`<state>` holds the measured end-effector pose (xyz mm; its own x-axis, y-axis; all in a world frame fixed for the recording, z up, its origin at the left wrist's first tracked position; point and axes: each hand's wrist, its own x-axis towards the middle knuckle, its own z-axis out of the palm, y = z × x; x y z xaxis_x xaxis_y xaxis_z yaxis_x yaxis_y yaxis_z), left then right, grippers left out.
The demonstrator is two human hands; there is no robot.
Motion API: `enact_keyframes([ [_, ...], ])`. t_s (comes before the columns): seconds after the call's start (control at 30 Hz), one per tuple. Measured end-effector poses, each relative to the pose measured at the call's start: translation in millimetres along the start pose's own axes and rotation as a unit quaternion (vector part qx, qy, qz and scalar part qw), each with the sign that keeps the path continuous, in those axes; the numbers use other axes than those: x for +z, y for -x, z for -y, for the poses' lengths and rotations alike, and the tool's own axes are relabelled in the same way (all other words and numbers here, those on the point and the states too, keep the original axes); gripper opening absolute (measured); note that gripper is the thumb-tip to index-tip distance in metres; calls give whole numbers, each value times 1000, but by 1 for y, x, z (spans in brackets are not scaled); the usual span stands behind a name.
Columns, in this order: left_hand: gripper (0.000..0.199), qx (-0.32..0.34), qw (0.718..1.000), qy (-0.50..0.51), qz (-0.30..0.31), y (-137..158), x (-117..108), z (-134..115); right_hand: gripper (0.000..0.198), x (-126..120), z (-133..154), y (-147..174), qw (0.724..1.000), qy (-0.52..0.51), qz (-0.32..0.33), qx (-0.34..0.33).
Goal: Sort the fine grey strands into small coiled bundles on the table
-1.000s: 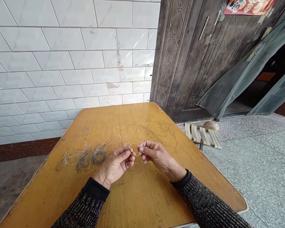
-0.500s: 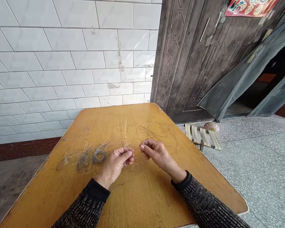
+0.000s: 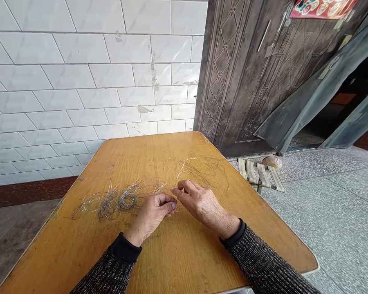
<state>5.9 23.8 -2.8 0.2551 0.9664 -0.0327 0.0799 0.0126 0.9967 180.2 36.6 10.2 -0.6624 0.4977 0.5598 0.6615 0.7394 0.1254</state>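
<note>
Thumb and fingertips pressed together, my left hand point(image 3: 155, 213) pinches a thin wire point(image 3: 180, 171) over the middle of the table. The wire's pale end sticks up and away, leaning right. My right hand point(image 3: 202, 204) is close beside it, palm down, its fingers bent around the wire near the left fingertips. Several coils of grey wire point(image 3: 128, 200) lie to the left of my left hand, with loose ends poking out. Beyond my right hand, loose brownish wires point(image 3: 207, 167) are spread across the wood.
The wooden table point(image 3: 135, 155) has a pale edge and reaches to a white tiled wall point(image 3: 110, 73). A dark carved door point(image 3: 233, 90) stands behind on the right. A strapped folding stool point(image 3: 260, 173) sits on the speckled floor, and a grey curtain point(image 3: 297, 110) hangs beside it.
My right hand has moved left, turned palm down and come up against my left fingertips. The upright wire end has tipped over to the right. My left hand has barely shifted.
</note>
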Motion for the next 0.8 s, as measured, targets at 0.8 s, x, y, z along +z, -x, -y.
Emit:
enact_keyframes([
  [0.8, 17, -10, 992, 115, -58, 2, 4, 1, 15, 7, 4, -1, 995, 15, -74, 64],
])
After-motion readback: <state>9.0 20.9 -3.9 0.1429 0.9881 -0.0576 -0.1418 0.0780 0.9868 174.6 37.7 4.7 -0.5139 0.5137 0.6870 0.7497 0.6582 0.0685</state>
